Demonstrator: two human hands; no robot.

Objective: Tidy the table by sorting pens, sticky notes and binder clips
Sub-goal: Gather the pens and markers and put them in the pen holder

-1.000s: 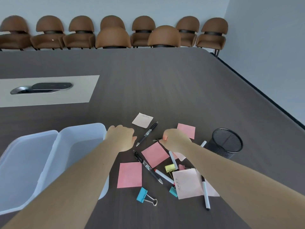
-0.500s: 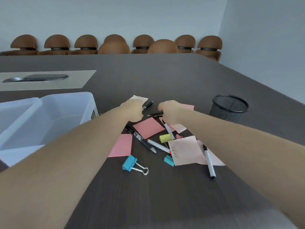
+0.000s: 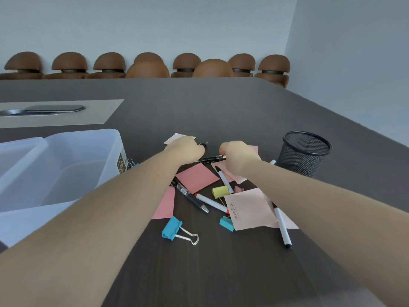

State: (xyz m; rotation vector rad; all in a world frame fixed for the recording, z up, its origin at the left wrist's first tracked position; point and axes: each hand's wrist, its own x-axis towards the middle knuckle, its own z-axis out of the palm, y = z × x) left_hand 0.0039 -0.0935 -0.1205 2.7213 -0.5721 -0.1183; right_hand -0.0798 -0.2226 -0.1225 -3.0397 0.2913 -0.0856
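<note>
1. Gripping one end of a black pen point(image 3: 212, 159), the right hand point(image 3: 240, 159) is curled into a fist, knuckles toward the camera; its fingertips are hidden behind the hand.
2. At the pen's other end the left hand point(image 3: 184, 151) is curled too. Whether it holds that tip, or the second black pen point(image 3: 203, 144) peeping out beyond it, cannot be told.
3. Both forearms reach forward from the bottom corners, meeting over the far side of the clutter on the dark table point(image 3: 221, 107).
4. Under the hands lie pink notes point(image 3: 197, 178); one pale note point(image 3: 177, 137) is half hidden by the left hand.
5. Nearer lie a black-and-red pen point(image 3: 190, 196), three white markers point(image 3: 283, 227), a yellow clip point(image 3: 220, 192), a blue clip point(image 3: 172, 228) and a second blue clip point(image 3: 226, 224) partly tucked under a written note point(image 3: 249, 209).
6. A mesh cup point(image 3: 304, 154) stands right of the pile, near it.
7. A clear bin point(image 3: 95, 165) sits left, cut off by the frame edge; a wire clip handle point(image 3: 132, 162) shows behind its corner, the rest hidden.
</note>
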